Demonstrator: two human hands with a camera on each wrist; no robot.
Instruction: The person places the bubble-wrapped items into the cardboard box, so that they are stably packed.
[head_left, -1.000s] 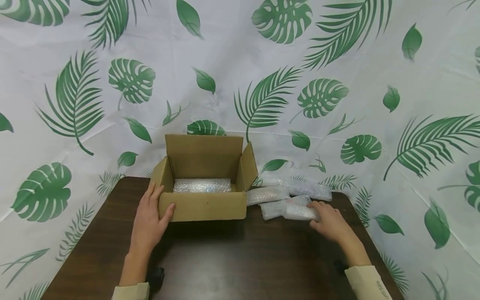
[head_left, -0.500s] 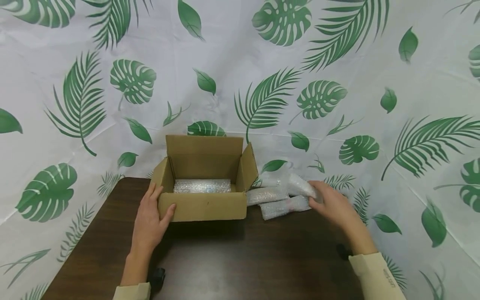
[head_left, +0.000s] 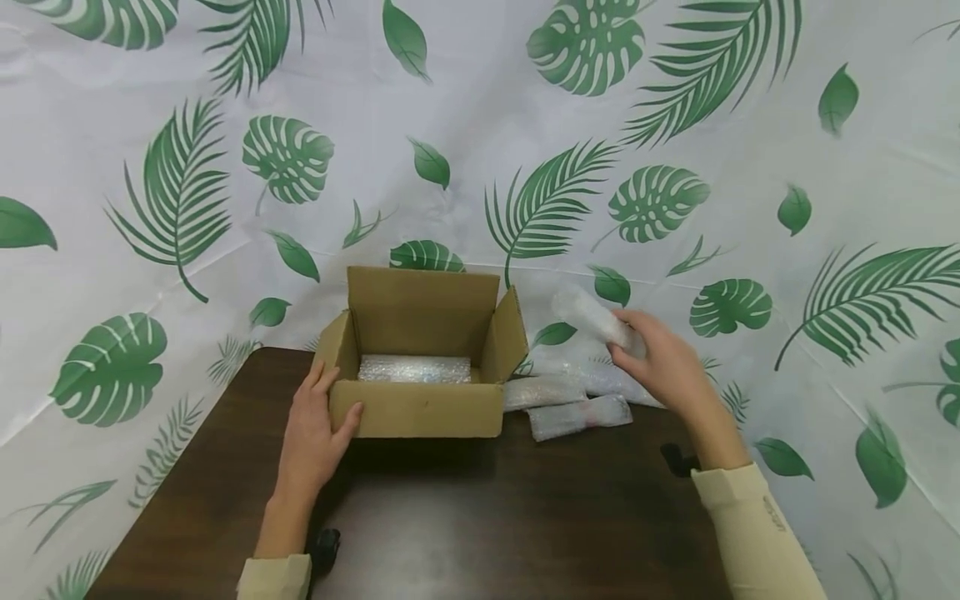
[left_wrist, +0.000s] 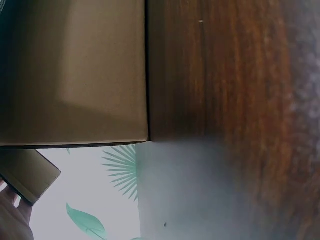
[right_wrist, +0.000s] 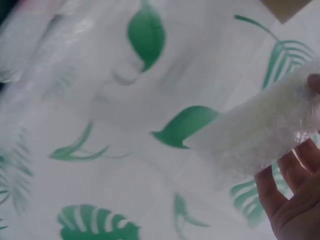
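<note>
My right hand (head_left: 660,358) grips a bubble-wrapped roll (head_left: 583,312), raised above the table and tilted with its far end up. In the right wrist view the fingers (right_wrist: 295,170) curl under the wrap (right_wrist: 250,132); what is inside cannot be made out. My left hand (head_left: 311,437) holds the front left corner of an open cardboard box (head_left: 420,410), thumb on the front and fingers at the left side flap. Inside the box lies another bubble-wrapped package (head_left: 415,368). The left wrist view shows the box side (left_wrist: 95,90) close up.
Right of the box lie more bubble-wrapped packages (head_left: 581,415), some overlapping near the back edge of the dark wooden table (head_left: 525,517). A white leaf-patterned cloth (head_left: 480,125) hangs behind. The box's right side flap (head_left: 512,333) leans outward.
My right hand has picked up a bubble-wrapped roll from the pile and raised it, with its far end tipping up. The left hand stays at the box; the view has shifted slightly.
</note>
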